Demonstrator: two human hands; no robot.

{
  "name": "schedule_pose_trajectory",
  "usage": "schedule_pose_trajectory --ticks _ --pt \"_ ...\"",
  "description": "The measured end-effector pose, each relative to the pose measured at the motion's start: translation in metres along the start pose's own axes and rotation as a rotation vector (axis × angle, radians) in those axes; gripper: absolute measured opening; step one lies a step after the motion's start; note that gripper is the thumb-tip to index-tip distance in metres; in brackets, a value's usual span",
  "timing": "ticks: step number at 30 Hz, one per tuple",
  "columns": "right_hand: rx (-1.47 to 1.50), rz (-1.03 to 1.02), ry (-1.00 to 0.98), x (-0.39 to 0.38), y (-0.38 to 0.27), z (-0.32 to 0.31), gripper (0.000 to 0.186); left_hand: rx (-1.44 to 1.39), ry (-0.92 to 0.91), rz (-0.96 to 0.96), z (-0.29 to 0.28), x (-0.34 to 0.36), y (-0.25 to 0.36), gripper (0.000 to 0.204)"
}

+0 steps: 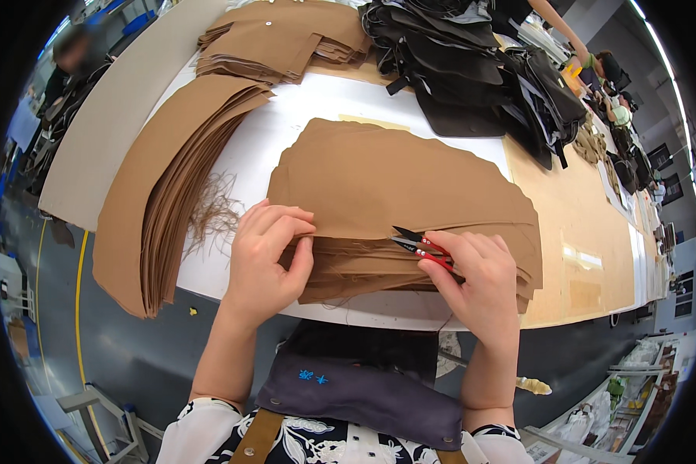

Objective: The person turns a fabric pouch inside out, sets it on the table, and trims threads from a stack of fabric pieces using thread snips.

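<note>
In front of me lies a stack of brown fabric pieces (398,174) with a curved far edge. My left hand (267,255) pinches the near edge of the top piece at its left end, thumb below and fingers above. My right hand (475,271) grips a pair of thread snips (431,255) with red handles and dark blades. The blades point left along that same edge and look slightly apart. Loose threads hang around the near side of the stack. Whether the blades touch a thread is too small to tell.
Left of the stack, a long curved pile of brown pieces (174,162) overhangs the table edge. Thread scraps (213,209) lie beside it. More brown pieces (282,35) are at the back, next to heaped black bags (472,69). A person's arm (561,31) reaches in at the far right.
</note>
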State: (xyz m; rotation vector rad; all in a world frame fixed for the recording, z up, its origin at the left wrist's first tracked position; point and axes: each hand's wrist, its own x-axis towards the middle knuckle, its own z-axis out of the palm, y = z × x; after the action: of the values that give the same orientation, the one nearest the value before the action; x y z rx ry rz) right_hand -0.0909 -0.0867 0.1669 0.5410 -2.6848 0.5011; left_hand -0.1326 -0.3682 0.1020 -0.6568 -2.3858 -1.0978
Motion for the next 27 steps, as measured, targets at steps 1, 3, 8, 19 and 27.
schedule_pose_trajectory --ticks 1,3,8,19,27 --pt "0.004 -0.008 0.014 0.001 -0.001 0.001 0.028 0.011 0.006 -0.001 0.001 0.002 0.005 0.012" --pt "0.011 -0.02 0.027 0.002 -0.001 0.003 0.028 0.025 0.014 -0.004 0.007 0.005 0.017 0.014" --pt "0.028 -0.018 0.031 0.002 -0.003 0.002 0.028 0.069 0.021 0.063 0.035 0.02 0.046 0.023" --pt "-0.07 -0.009 0.025 -0.008 -0.005 0.001 0.027 -0.003 0.006 0.025 0.045 0.019 0.044 0.007" --pt "-0.11 -0.028 0.053 -0.01 -0.003 0.006 0.025 0.003 -0.012 0.053 0.045 0.018 0.043 0.008"
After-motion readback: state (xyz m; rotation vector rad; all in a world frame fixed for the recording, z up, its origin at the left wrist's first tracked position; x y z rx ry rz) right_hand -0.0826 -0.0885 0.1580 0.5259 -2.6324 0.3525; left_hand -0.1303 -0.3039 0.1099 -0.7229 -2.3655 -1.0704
